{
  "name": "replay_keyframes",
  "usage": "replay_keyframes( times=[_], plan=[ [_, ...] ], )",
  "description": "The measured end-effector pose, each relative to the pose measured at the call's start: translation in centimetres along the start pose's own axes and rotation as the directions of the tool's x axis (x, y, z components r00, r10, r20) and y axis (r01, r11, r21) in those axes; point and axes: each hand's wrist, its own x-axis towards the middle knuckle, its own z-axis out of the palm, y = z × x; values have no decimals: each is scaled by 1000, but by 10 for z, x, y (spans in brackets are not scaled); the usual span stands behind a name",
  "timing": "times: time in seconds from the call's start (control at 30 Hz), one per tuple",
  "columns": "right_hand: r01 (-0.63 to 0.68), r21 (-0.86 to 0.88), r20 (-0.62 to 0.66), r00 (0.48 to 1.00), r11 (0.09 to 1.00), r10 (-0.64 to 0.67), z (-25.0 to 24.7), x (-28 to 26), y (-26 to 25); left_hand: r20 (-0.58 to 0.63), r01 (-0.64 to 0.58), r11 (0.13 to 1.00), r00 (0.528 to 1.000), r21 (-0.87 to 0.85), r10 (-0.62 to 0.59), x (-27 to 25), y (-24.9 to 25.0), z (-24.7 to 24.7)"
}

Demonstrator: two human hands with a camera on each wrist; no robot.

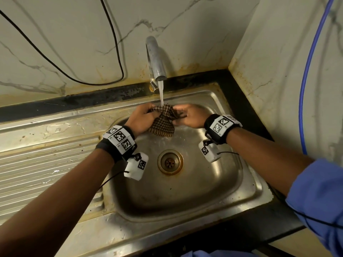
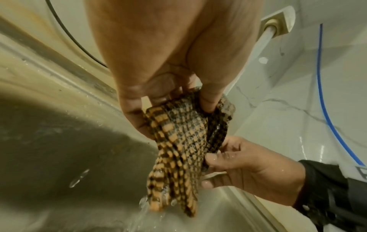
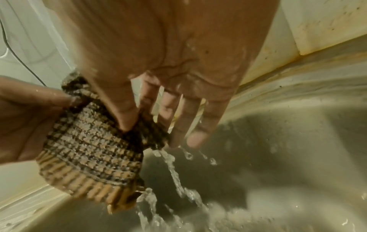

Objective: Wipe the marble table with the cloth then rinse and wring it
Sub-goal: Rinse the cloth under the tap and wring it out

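Brown checked woven cloth (image 1: 163, 119) is pinched by left hand (image 1: 142, 118) and right hand (image 1: 191, 116) fingers; the stream could be splashed beyond the steel sink (image 1: 213, 182)

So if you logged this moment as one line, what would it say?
step: rinse | cloth: under running tap | left hand: grips cloth | right hand: pinches cloth | wring: not yet

1. Cloth (image 1: 163, 121): brown/tan check w/ black lines, ribbed tan edge.
2. Sink (image 1: 185, 191): dull steel, rust-stained round drain (image 1: 170, 162).
3. Wall (image 1: 65, 34): white marble, grey veins.
4. Counter (image 1: 246, 108): black.
5. Hose (image 1: 306, 75): blue.
6. Sleeve (image 1: 321, 197): blue.
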Motion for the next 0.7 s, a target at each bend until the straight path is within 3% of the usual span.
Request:
replay_keyframes(
  times=[0.1,0.2,0.3,0.33,0.4,0.47,0.53,0.6,0.7],
  plan=[
    [25,13,-99,995,1000,-23,2,2,4,3,0,999,1000,39,0,0,-3,0],
    [24,120,-81,997,992,-14,-2,5,2,-167,42,986,986,160,-15,-1,-11,1],
    [39,202,-53,998,979,-28,-1,3,-12,-346,150,915,938,375,-12,-3,-22,-1],
    [46,222,-82,996,974,-28,1,2,-17,-332,162,904,943,395,-24,-4,-24,0],
    [52,249,-154,988,967,-13,3,3,-26,-188,171,943,975,287,-120,-2,-25,3],
    [35,297,-174,985,954,18,2,5,-30,-35,213,977,977,20,-213,-10,-21,8],
    [26,321,-132,991,947,17,0,5,-33,29,206,964,979,-168,-204,-16,-16,12],
    [45,311,-93,995,949,-17,0,4,-35,45,152,977,988,-152,-147,-22,-12,16],
    [87,262,-135,989,961,-53,3,0,-37,5,15,1000,1000,10,-15,-24,-11,13]
  ],
)
